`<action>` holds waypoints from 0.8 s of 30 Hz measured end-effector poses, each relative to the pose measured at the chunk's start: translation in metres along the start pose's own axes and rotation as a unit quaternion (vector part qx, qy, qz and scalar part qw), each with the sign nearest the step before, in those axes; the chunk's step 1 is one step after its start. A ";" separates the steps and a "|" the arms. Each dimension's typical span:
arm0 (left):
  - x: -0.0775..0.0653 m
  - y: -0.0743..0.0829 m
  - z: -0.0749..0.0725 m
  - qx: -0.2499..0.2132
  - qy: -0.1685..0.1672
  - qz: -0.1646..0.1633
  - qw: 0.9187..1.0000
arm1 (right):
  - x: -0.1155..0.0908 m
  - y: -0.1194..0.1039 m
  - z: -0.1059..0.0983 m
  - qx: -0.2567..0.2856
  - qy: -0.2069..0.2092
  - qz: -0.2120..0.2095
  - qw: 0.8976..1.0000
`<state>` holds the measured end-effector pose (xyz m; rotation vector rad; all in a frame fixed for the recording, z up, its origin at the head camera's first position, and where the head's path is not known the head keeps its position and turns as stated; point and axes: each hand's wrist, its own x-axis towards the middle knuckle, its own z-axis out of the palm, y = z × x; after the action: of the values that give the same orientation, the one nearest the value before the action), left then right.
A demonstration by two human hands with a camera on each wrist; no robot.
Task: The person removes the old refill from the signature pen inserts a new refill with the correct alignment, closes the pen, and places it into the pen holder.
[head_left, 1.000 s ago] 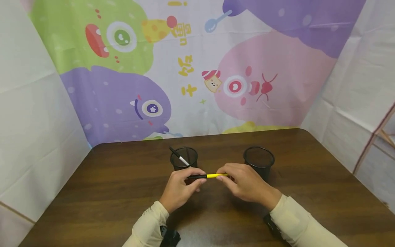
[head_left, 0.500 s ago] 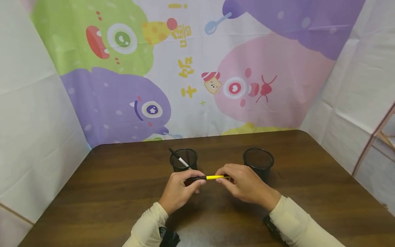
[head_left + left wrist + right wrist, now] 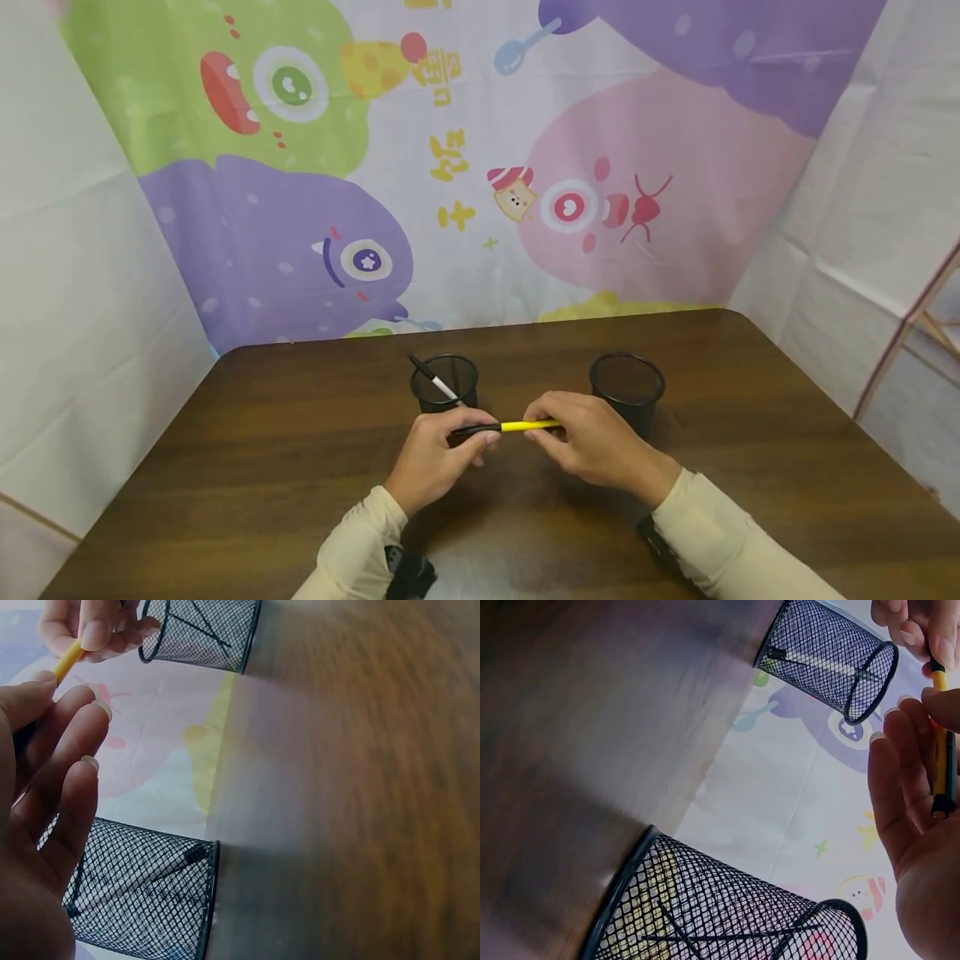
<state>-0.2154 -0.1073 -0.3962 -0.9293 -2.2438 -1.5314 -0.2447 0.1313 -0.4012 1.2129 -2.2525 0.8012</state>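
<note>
Head view has my loose cream fabric sleeves [image 3: 727, 533] nearest, with black wrist gear [image 3: 411, 575] showing beneath each cuff. Past the cuffs, my left hand [image 3: 427, 458] pinches the black end of a slim yellow-and-black pen [image 3: 516, 427] between thumb and forefinger, the gap between them closed down to the pen's thickness. My right hand [image 3: 600, 442] has the yellow part in the same sort of pinch, so the pen lies sideways and nearly level between my two hands, raised above the counter. Black meets yellow without a gap just beside my left fingertips. From the right wrist, I see the pen run on past my fingertips, its end in front of my palm. The remaining fingers of each hand curve loosely, spread away from the pen. Just beyond my left hand, and partly hidden by it, a round black wire-mesh cup [image 3: 150, 922] stands upright; a white-and-black marker [image 3: 444, 387] leans inside, one black end poking over the rim. A matching black mesh cup [image 3: 633, 408] stands behind my right hand, well apart from the first. Both rest on the dark brown wood-grain counter [image 3: 247, 467]. Farthest off hangs a white cloth backdrop [image 3: 480, 292] printed with green, purple and pink cartoon monsters, plain white cloth panels [image 3: 75, 250] flanking it.
</note>
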 end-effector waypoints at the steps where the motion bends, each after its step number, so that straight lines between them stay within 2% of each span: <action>1: 0.000 0.000 0.000 -0.003 -0.003 -0.002 1.000 | 0.000 0.000 0.000 -0.001 0.000 0.002 1.000; 14: -0.002 0.001 -0.001 -0.012 -0.013 -0.032 0.999 | 0.000 -0.002 0.001 -0.002 -0.001 0.011 1.000; 24: -0.001 -0.001 -0.003 -0.021 -0.009 -0.018 1.000 | 0.001 -0.001 -0.001 -0.002 -0.003 0.021 1.000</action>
<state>-0.2155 -0.1109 -0.3959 -0.9238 -2.2610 -1.5963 -0.2439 0.1310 -0.3999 1.1708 -2.2896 0.8108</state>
